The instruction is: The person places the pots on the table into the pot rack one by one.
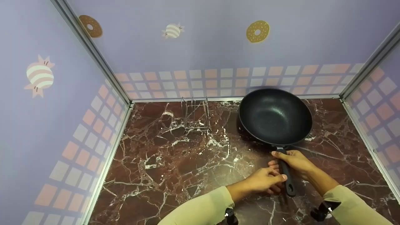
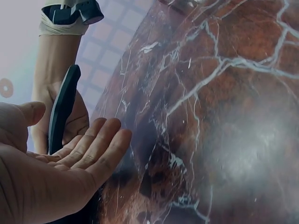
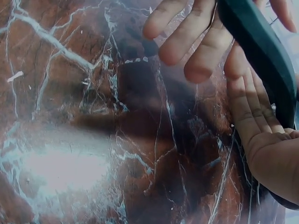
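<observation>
A black wok (image 1: 276, 117) with a long dark handle (image 1: 286, 172) is at the back right, its open side up. My right hand (image 1: 298, 162) grips the handle near the pan, thumb along the top and fingers beneath it. Close to the handle's free end is my left hand (image 1: 265, 181), its thumb reaching toward the handle and its fingers under it. In the left wrist view the left hand (image 2: 70, 172) has its fingers extended, the thumb apart from the handle (image 2: 64, 109). The right wrist view shows the right hand (image 3: 271, 144) around the handle (image 3: 261, 46), with left fingers above.
A small wire rack (image 1: 197, 117) stands at the back, left of the wok. Everything rests on a reddish-brown marbled countertop (image 1: 184, 175). Lilac walls (image 1: 203, 40) with tile and sweet prints enclose it at the back and both sides.
</observation>
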`<state>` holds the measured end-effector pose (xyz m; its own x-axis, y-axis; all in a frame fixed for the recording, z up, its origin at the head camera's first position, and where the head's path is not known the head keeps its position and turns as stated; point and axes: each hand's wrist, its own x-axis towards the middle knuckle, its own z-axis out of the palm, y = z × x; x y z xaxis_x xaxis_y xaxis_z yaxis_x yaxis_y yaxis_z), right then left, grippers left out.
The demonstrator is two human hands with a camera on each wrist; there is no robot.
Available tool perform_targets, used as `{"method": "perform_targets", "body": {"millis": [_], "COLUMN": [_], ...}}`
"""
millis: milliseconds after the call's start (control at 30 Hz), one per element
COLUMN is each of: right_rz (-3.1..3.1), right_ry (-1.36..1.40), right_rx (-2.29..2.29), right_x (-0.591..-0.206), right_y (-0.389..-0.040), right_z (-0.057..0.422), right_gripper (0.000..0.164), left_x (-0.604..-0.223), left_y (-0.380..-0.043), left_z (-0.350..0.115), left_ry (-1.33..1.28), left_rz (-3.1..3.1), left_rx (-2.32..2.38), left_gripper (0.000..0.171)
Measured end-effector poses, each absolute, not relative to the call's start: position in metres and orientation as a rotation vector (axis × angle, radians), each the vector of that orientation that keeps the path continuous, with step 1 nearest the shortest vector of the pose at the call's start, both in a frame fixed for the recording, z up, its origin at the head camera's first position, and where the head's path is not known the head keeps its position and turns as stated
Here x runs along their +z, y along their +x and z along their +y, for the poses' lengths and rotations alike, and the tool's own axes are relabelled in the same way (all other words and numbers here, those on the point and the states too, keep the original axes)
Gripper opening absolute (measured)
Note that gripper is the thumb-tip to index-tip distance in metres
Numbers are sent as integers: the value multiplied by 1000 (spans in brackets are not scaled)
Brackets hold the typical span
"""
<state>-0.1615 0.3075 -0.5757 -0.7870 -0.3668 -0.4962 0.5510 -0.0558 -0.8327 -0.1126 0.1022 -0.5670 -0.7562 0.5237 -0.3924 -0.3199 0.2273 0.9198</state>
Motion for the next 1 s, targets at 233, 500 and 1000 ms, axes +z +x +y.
{"method": "perform_targets", "body": {"millis": [233,500,1000], "right_rz": [1386,1272,1331], "right_ry": [287,278,182], "right_rx": [-1992,-2035,-1997], "right_x": [-575,-573,-572], "right_y": [-165,-168,-168], "right_z": [309,306,307], "right_gripper": [33,32,28], "left_x": [-575,-581,-582], "left_y": [-108,-105,-109], "left_z": [112,121,129], "left_ry": [171,126,74], "left_rz": [1622,1392,1234], "left_rx": [1697,1812,1825], "left_gripper": [14,11,21]}}
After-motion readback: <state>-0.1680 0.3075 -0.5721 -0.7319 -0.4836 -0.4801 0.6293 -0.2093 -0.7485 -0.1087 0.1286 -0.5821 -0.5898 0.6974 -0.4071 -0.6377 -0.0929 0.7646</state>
